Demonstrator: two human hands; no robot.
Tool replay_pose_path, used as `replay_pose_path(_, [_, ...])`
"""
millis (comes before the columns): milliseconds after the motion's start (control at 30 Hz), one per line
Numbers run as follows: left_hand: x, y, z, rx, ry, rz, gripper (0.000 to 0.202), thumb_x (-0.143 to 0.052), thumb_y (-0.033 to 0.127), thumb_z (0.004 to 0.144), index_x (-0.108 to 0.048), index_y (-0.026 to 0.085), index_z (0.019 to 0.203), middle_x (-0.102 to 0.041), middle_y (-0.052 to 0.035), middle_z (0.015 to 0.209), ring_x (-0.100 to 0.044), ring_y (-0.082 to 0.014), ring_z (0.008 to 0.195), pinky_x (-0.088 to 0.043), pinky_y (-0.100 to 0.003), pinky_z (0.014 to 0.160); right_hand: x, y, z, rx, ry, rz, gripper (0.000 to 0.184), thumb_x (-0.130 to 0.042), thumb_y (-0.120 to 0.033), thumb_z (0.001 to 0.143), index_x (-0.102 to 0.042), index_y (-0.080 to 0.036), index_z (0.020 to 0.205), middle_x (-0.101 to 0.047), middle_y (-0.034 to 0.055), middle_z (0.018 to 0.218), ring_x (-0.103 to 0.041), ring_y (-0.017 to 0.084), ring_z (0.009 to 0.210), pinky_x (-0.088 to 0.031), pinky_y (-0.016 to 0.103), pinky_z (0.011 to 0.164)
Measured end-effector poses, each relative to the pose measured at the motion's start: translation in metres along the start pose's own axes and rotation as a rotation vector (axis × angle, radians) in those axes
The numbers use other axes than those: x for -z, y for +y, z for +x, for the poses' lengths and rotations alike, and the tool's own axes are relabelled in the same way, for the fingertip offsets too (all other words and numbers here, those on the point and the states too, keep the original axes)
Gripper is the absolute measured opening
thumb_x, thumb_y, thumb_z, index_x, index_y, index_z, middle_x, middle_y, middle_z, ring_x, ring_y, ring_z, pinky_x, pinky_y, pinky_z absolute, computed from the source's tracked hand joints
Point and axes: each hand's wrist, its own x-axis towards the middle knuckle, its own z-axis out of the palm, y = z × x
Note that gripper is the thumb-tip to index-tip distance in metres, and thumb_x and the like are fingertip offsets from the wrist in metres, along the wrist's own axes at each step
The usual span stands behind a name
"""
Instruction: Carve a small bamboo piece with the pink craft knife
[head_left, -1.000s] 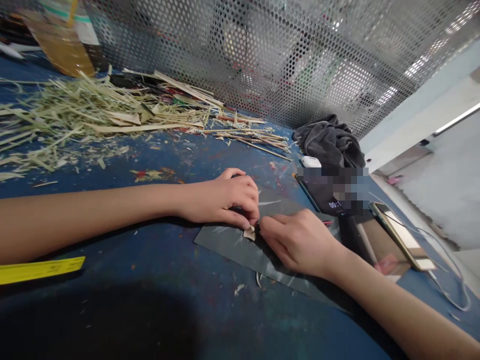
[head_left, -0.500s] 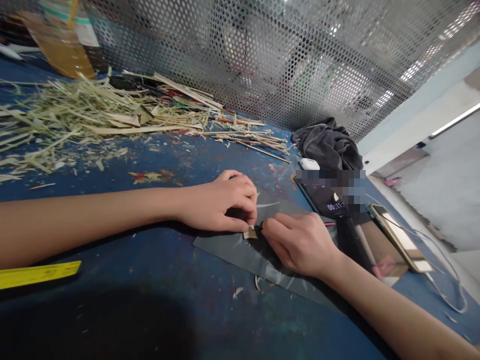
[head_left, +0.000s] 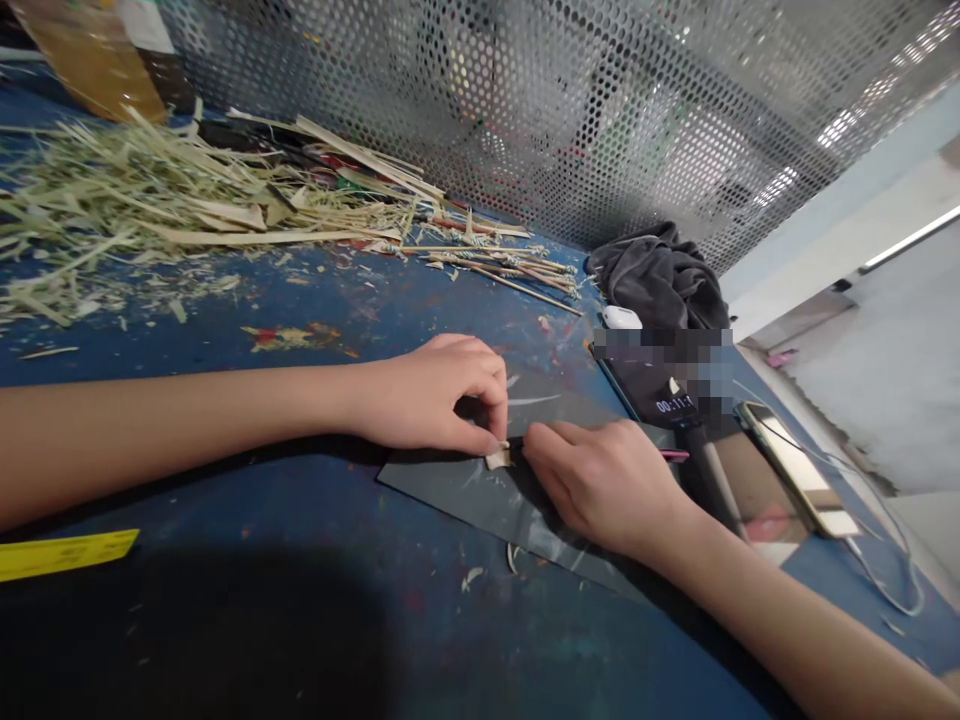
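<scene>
My left hand (head_left: pixel 442 395) pinches a small pale piece, like wood or bamboo (head_left: pixel 498 458), between thumb and fingers. The piece rests on a dark grey sheet (head_left: pixel 457 492) lying at an angle on the blue table. To its right, my right hand (head_left: pixel 604 480) is closed around a thin tool. Its pink end (head_left: pixel 675 456) sticks out behind the hand, and a dark bit of it shows at the fingertips beside the piece. Most of the tool is hidden, so its kind is unclear.
Pale shavings (head_left: pixel 112 200) pile up at the back left, beside thin sticks bound with thread (head_left: pixel 517 268). A yellow ruler-like strip (head_left: pixel 67 553) lies front left. At right are a dark cloth (head_left: pixel 660 275), a white case (head_left: pixel 621 317), a phone showing a timer (head_left: pixel 637 375) and another phone (head_left: pixel 799 470).
The view has shifted slightly. My left fingers have curled into a tighter pinch on the pale piece, now tilted a little. The right hand stays close beside it, with more of the tool's pink end showing.
</scene>
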Motion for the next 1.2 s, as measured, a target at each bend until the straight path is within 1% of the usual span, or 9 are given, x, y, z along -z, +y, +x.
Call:
replay_pose_path(200, [-0.001, 0.009, -0.002, 0.089, 0.006, 0.01, 0.007, -0.07, 0.031, 0.076, -0.072, 0.025, 0.074, -0.062, 0.0, 0.091, -0.053, -0.0204, 0.103, -0.024, -0.044, 0.108, 0.01, 0.004, 0.009, 0.004, -0.183, 0.037, 0.024, -0.034, -0.026, 0.094, -0.054, -0.02, 0.083, -0.059, -0.0016, 0.061, -0.025, 0.012, 0.043, -0.01, 0.03, 0.05])
replay_pose_path(367, [-0.003, 0.014, -0.002, 0.093, 0.038, 0.026, 0.005, -0.07, 0.028, 0.074, -0.072, 0.024, 0.072, -0.063, -0.0008, 0.093, -0.052, -0.0215, 0.106, -0.025, -0.047, 0.109, 0.017, 0.01, 0.01, 0.012, -0.279, 0.108, 0.026, -0.034, -0.03, 0.094, -0.054, -0.02, 0.08, -0.055, -0.0018, 0.056, -0.031, 0.011, 0.045, -0.013, 0.029, 0.052])
replay_pose_path(467, [-0.004, 0.014, -0.002, 0.093, 0.037, 0.04, 0.004, -0.07, 0.026, 0.074, -0.071, 0.023, 0.071, -0.063, -0.0009, 0.092, -0.052, -0.0213, 0.106, -0.025, -0.047, 0.11, 0.013, 0.012, 0.006, 0.019, -0.243, 0.17, 0.03, -0.032, -0.031, 0.095, -0.053, -0.02, 0.077, -0.054, -0.0024, 0.056, -0.033, 0.011, 0.046, -0.014, 0.029, 0.052])
replay_pose_path(600, [-0.002, 0.016, -0.002, 0.094, 0.022, 0.046, 0.004, -0.069, 0.025, 0.075, -0.07, 0.023, 0.072, -0.063, -0.0005, 0.091, -0.052, -0.0211, 0.107, -0.024, -0.048, 0.11, 0.0, 0.009, 0.0, -0.016, -0.056, 0.174, 0.032, -0.028, -0.028, 0.097, -0.053, -0.02, 0.078, -0.057, -0.0015, 0.061, -0.038, 0.012, 0.048, -0.014, 0.029, 0.051])
replay_pose_path(667, [-0.002, 0.016, -0.002, 0.093, 0.019, 0.055, 0.004, -0.068, 0.024, 0.075, -0.069, 0.022, 0.072, -0.063, -0.0001, 0.09, -0.052, -0.0209, 0.106, -0.024, -0.047, 0.11, -0.002, 0.004, 0.0, -0.028, -0.018, 0.115, 0.031, -0.029, -0.027, 0.096, -0.054, -0.02, 0.079, -0.059, -0.0008, 0.063, -0.039, 0.012, 0.047, -0.013, 0.029, 0.05])
replay_pose_path(833, [-0.005, 0.015, -0.003, 0.069, 0.016, 0.081, 0.007, -0.064, 0.025, 0.078, -0.067, 0.022, 0.073, -0.063, -0.001, 0.091, -0.051, -0.021, 0.107, -0.026, -0.045, 0.109, 0.007, -0.003, 0.007, -0.04, -0.143, 0.016, 0.025, -0.034, -0.026, 0.093, -0.055, -0.02, 0.081, -0.063, -0.0001, 0.062, -0.036, 0.013, 0.042, -0.01, 0.031, 0.05])
replay_pose_path(933, [-0.009, 0.013, -0.006, 0.033, 0.051, 0.092, 0.012, -0.059, 0.029, 0.082, -0.065, 0.021, 0.075, -0.06, -0.0017, 0.092, -0.05, -0.0209, 0.105, -0.026, -0.045, 0.109, 0.012, 0.0, 0.011, 0.002, -0.211, 0.012, 0.025, -0.034, -0.027, 0.094, -0.055, -0.019, 0.083, -0.063, 0.0007, 0.061, -0.036, 0.013, 0.041, -0.01, 0.031, 0.051])
replay_pose_path(1000, [-0.011, 0.012, -0.007, 0.015, 0.057, 0.087, 0.014, -0.057, 0.031, 0.085, -0.063, 0.021, 0.077, -0.059, -0.0019, 0.092, -0.05, -0.0211, 0.106, -0.023, -0.047, 0.11, 0.014, 0.003, 0.012, 0.041, -0.236, 0.03, 0.025, -0.034, -0.028, 0.095, -0.055, -0.019, 0.084, -0.064, 0.0011, 0.062, -0.038, 0.012, 0.042, -0.011, 0.031, 0.051])
replay_pose_path(1200, [-0.006, 0.015, -0.01, 0.034, -0.013, 0.063, 0.015, -0.056, 0.031, 0.088, -0.061, 0.02, 0.079, -0.059, -0.0028, 0.096, -0.048, -0.0213, 0.11, -0.019, -0.048, 0.112, 0.016, 0.011, 0.01, 0.112, -0.266, 0.09, 0.022, -0.036, -0.027, 0.093, -0.052, -0.02, 0.081, -0.063, -0.0001, 0.062, -0.038, 0.012, 0.046, -0.013, 0.03, 0.052])
